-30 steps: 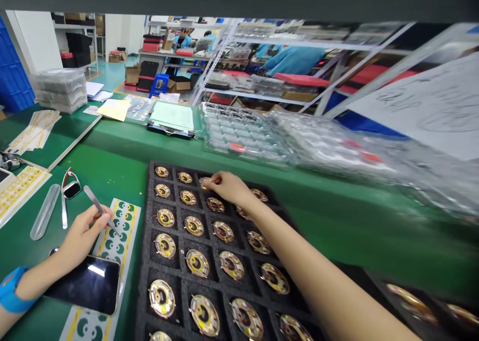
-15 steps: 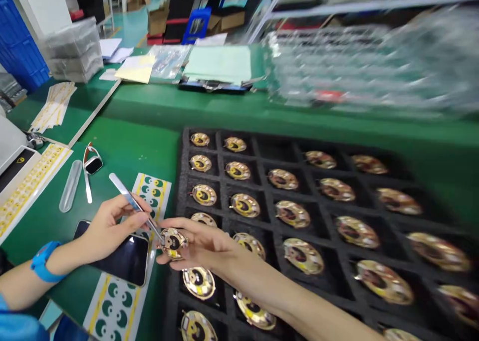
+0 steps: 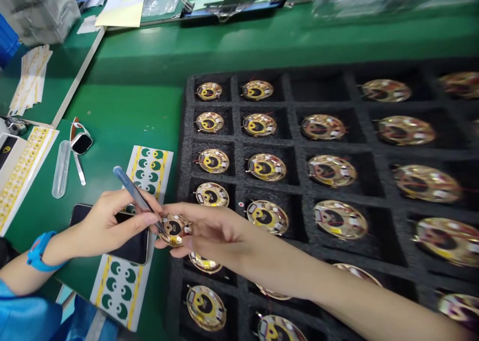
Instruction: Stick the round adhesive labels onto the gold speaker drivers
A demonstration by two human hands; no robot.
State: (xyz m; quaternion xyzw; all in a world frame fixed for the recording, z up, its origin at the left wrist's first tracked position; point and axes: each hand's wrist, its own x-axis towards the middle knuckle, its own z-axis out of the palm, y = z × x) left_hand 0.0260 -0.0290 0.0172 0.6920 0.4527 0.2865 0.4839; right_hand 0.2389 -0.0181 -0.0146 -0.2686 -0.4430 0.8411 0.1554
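My left hand (image 3: 112, 224), with a blue wristband on its wrist, is closed around metal tweezers (image 3: 130, 186). The tweezers slant down, and their tips meet the left edge of a round gold-coloured part (image 3: 175, 230). That part has a dark centre and small yellow patches. My right hand (image 3: 213, 234) reaches in from the right and grips it by its rim between fingers and thumb. Beneath my left hand lies a dark phone (image 3: 129, 246), partly covered. A sticker sheet (image 3: 121, 286) with dark green cut-out shapes and yellow strips runs under the phone.
A black foam tray (image 3: 239, 181) holds several similar gold parts in its compartments. To the left are a smartwatch (image 3: 81, 142), a clear plastic case (image 3: 62, 169) and yellow-printed sheets (image 3: 28, 176). A clipboard (image 3: 232, 11) and clear bags lie along the back.
The view has tipped down and come closer to the tray. Both hands keep their grips, with the tweezers still at the gold part's left edge.
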